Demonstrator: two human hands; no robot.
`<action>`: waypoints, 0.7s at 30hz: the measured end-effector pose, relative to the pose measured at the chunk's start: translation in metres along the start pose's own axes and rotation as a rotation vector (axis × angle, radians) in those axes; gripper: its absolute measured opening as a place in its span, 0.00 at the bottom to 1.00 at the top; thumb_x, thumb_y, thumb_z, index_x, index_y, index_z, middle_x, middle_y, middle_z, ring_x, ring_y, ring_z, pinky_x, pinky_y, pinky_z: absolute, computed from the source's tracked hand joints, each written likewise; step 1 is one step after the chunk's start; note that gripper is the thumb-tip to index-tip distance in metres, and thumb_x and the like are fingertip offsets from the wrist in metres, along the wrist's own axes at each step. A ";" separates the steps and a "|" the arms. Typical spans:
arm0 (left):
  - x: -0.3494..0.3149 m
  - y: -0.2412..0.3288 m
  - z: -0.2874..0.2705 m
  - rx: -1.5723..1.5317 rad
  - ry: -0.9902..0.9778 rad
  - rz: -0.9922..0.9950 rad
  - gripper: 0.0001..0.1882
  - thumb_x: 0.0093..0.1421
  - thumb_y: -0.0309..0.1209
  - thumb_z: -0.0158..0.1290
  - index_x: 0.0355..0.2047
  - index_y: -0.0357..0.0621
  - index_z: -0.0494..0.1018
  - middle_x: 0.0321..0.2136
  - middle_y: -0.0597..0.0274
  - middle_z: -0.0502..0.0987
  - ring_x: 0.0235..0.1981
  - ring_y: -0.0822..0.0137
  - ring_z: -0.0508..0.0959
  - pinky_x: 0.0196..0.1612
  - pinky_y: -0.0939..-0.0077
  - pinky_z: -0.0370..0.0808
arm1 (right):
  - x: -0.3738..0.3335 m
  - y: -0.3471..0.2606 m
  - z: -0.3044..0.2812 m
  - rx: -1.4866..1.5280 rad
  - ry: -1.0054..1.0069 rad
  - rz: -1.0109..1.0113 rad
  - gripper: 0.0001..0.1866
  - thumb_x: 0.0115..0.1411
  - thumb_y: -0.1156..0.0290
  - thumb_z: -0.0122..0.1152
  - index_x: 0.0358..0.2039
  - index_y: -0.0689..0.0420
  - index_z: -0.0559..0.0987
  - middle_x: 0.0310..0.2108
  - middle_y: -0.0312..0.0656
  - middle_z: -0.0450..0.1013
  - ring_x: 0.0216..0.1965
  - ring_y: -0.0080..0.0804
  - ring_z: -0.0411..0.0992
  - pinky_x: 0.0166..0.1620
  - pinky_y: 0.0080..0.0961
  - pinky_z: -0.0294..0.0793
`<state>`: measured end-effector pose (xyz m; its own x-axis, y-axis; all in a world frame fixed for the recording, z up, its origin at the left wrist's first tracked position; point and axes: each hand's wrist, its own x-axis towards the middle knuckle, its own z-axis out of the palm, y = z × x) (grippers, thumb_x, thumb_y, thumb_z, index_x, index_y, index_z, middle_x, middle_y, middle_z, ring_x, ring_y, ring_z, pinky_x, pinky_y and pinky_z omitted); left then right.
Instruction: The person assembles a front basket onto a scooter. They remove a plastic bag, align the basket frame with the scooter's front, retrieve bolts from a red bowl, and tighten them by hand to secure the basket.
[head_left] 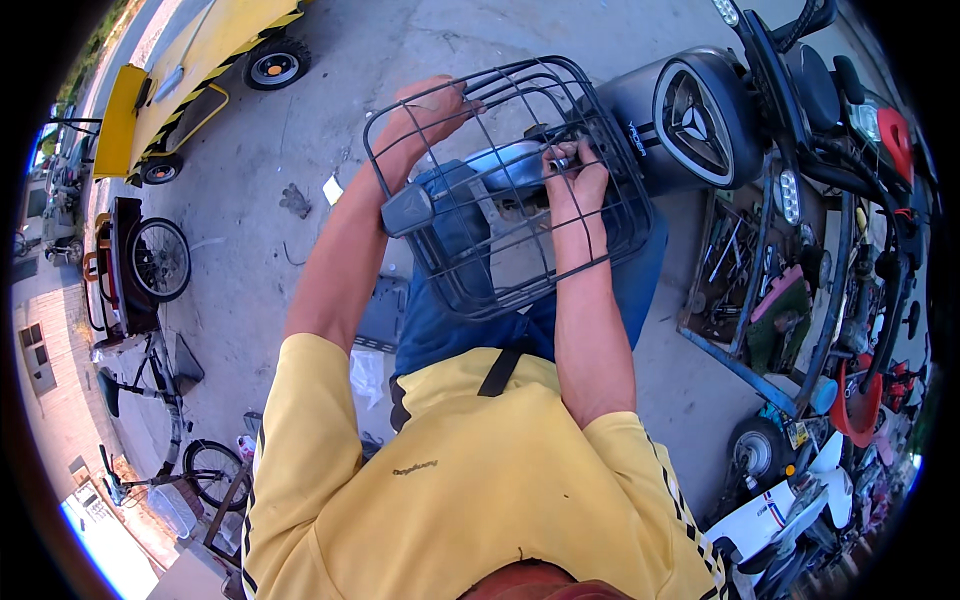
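Note:
A black wire basket (486, 283) stands in front of me, against a dark, rounded scooter body (640, 130). My left hand (430, 108) is closed on the basket's wires at its far left side. Inside the basket, my right hand (577, 180) is closed, its fingertips around a small silver metal part (562, 163) near the side by the scooter; its exact kind is hard to make out. A grey-silver curved piece (505, 163) shows behind the wires, next to that hand. A dark blocky part (408, 211) sits at the basket's left edge, beside my left forearm.
A blue metal frame cart (735, 362) with tools and loose parts stands at the right. A white scooter (770, 520) is at the lower right. To the left are a yellow flatbed vehicle (190, 75), a wheeled cart (130, 265) and a bicycle (165, 420).

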<state>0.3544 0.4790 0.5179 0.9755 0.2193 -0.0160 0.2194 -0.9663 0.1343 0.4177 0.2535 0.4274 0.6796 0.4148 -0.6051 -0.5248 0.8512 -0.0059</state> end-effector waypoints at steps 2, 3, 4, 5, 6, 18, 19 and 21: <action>0.002 -0.002 -0.002 -0.051 -0.062 -0.035 0.25 0.67 0.53 0.53 0.36 0.41 0.80 0.28 0.49 0.80 0.32 0.48 0.81 0.36 0.54 0.77 | 0.002 -0.001 0.000 -0.007 -0.006 0.003 0.14 0.75 0.68 0.45 0.31 0.58 0.69 0.23 0.37 0.63 0.25 0.30 0.60 0.34 0.30 0.65; 0.003 -0.003 -0.004 -0.079 -0.094 -0.052 0.24 0.69 0.52 0.51 0.36 0.41 0.80 0.26 0.49 0.80 0.32 0.47 0.81 0.36 0.54 0.77 | 0.000 -0.002 -0.002 -0.031 -0.028 0.005 0.14 0.75 0.67 0.45 0.30 0.58 0.69 0.23 0.37 0.64 0.25 0.30 0.62 0.35 0.30 0.65; 0.000 -0.003 -0.005 -0.116 -0.111 -0.045 0.25 0.72 0.50 0.47 0.38 0.40 0.80 0.29 0.47 0.81 0.32 0.45 0.81 0.35 0.52 0.77 | -0.003 -0.004 -0.005 -0.055 -0.051 0.007 0.15 0.75 0.66 0.45 0.30 0.57 0.70 0.23 0.37 0.64 0.25 0.30 0.63 0.35 0.29 0.66; 0.001 -0.003 -0.005 -0.102 -0.139 -0.053 0.25 0.72 0.50 0.46 0.38 0.40 0.80 0.29 0.46 0.81 0.33 0.45 0.81 0.36 0.52 0.77 | -0.008 -0.004 -0.006 -0.085 -0.071 0.009 0.15 0.75 0.66 0.45 0.30 0.57 0.70 0.23 0.37 0.65 0.26 0.30 0.64 0.36 0.29 0.66; 0.002 -0.003 -0.004 -0.089 -0.167 -0.061 0.25 0.72 0.50 0.46 0.39 0.40 0.80 0.29 0.45 0.81 0.33 0.44 0.81 0.36 0.52 0.77 | -0.011 -0.003 -0.003 -0.133 -0.033 -0.004 0.15 0.75 0.64 0.46 0.30 0.56 0.71 0.24 0.36 0.66 0.26 0.29 0.63 0.37 0.28 0.64; 0.030 -0.024 0.013 -0.095 -0.164 0.058 0.22 0.72 0.47 0.48 0.43 0.42 0.81 0.32 0.48 0.83 0.35 0.47 0.83 0.36 0.53 0.79 | -0.008 0.007 0.013 -0.130 0.078 -0.030 0.22 0.78 0.55 0.37 0.32 0.54 0.73 0.24 0.34 0.67 0.27 0.28 0.65 0.36 0.27 0.67; 0.029 -0.029 0.019 -0.109 -0.170 0.040 0.22 0.72 0.48 0.48 0.43 0.42 0.81 0.31 0.48 0.83 0.34 0.47 0.83 0.36 0.53 0.79 | -0.012 0.011 0.018 -0.177 0.139 -0.045 0.23 0.78 0.54 0.36 0.32 0.54 0.73 0.24 0.34 0.67 0.27 0.28 0.65 0.36 0.28 0.67; 0.032 -0.027 0.017 -0.142 -0.174 0.018 0.22 0.72 0.48 0.48 0.42 0.42 0.81 0.31 0.48 0.83 0.34 0.47 0.83 0.35 0.53 0.79 | -0.009 0.008 0.018 -0.145 0.135 -0.016 0.23 0.78 0.54 0.36 0.32 0.53 0.73 0.24 0.33 0.66 0.27 0.27 0.63 0.36 0.29 0.65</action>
<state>0.3798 0.5095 0.4968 0.9697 0.1635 -0.1815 0.2095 -0.9387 0.2739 0.4159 0.2625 0.4470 0.6191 0.3462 -0.7049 -0.5892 0.7982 -0.1254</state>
